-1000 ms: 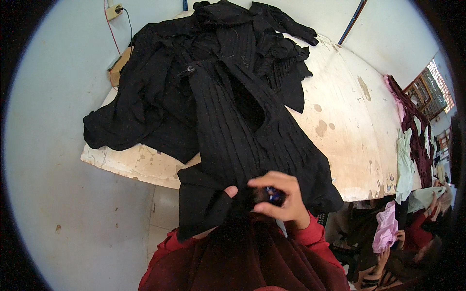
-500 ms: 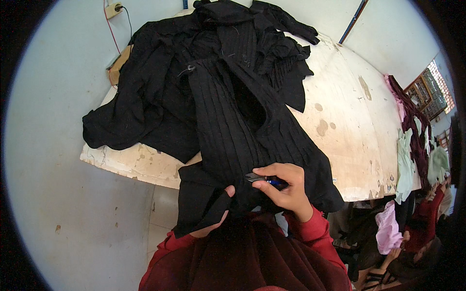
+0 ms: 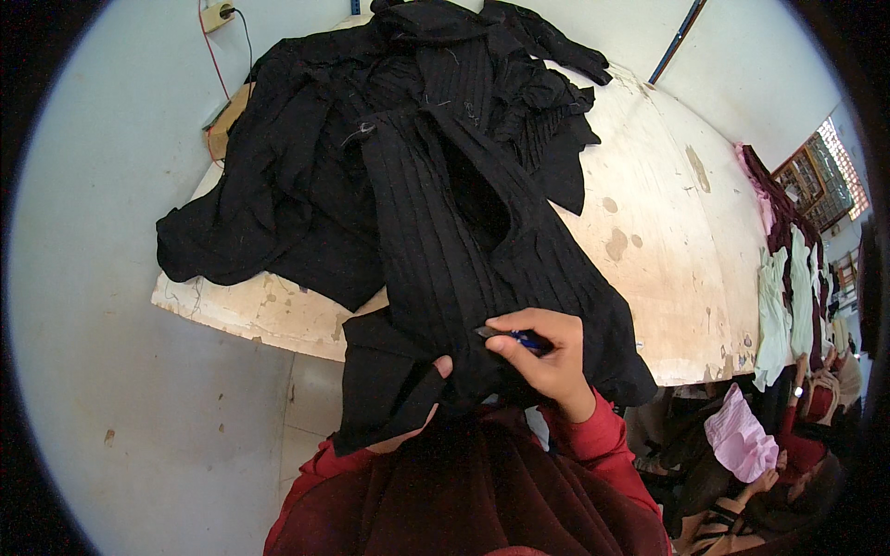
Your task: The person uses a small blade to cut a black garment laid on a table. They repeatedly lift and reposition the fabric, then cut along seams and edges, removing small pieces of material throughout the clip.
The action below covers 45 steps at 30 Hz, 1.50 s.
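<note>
A black pleated garment [image 3: 431,241] stretches from the table toward me, with a long opening in its upper part. Beneath its near left part is my left hand [image 3: 413,434], the thumb pressed on top and the cloth gripped; its other fingers are hidden under the fabric. My right hand [image 3: 562,360] is closed around small thread snips [image 3: 528,340] with blue on the handle. Their metal tip points left, just over the pleats, and the blades look nearly together. Loose pale threads [image 3: 357,134] cling to the garment's far left corner.
More black garments [image 3: 278,185] are heaped across the far and left side of the pale, stained table [image 3: 667,278]. A wall socket [image 3: 218,17] with cables is at the upper left. To the right, green garments [image 3: 772,315] hang, and another person handles pink cloth [image 3: 742,435].
The blades of the snips have drawn together, and my right hand has barely shifted. My left hand keeps its grip. At the right, the other person's hands and the pink cloth have moved.
</note>
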Each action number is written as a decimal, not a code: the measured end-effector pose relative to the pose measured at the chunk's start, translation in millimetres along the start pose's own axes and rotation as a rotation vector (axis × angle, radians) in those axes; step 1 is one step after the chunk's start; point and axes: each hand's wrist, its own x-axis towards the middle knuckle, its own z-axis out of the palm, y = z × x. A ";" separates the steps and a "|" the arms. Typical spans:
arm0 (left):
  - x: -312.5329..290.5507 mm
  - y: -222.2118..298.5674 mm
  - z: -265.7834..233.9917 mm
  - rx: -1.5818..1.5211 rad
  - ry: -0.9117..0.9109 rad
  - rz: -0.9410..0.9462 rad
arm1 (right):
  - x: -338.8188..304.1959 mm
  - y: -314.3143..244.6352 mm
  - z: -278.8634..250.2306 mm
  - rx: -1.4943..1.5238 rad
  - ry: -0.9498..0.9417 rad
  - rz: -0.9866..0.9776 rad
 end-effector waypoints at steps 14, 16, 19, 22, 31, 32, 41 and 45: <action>8.9 3.0 6.1 -0.555 -0.084 -0.347 | 3.0 -13.0 7.4 0.221 -0.155 0.445; 11.4 6.2 3.0 -0.560 -0.093 -0.352 | 2.0 -3.9 2.4 0.617 -0.222 0.656; 10.6 5.3 4.2 -0.549 -0.099 -0.352 | -5.5 12.4 6.3 1.037 -0.289 0.779; 9.4 4.1 4.0 -0.543 -0.103 -0.354 | -4.2 11.4 6.0 0.842 -0.237 0.576; 10.8 3.7 6.3 -0.566 -0.128 -0.353 | 1.3 -18.4 -18.1 -0.209 -0.103 -0.060; 10.9 3.3 7.4 -0.570 -0.130 -0.351 | 1.4 -19.9 -17.9 -0.256 -0.077 -0.114; 14.9 3.7 4.7 -0.567 -0.137 -0.347 | 6.7 -26.6 -20.9 -0.467 -0.094 -0.233; 14.5 5.4 2.4 -0.551 -0.134 -0.346 | 5.7 -23.6 -21.4 -0.463 -0.090 -0.226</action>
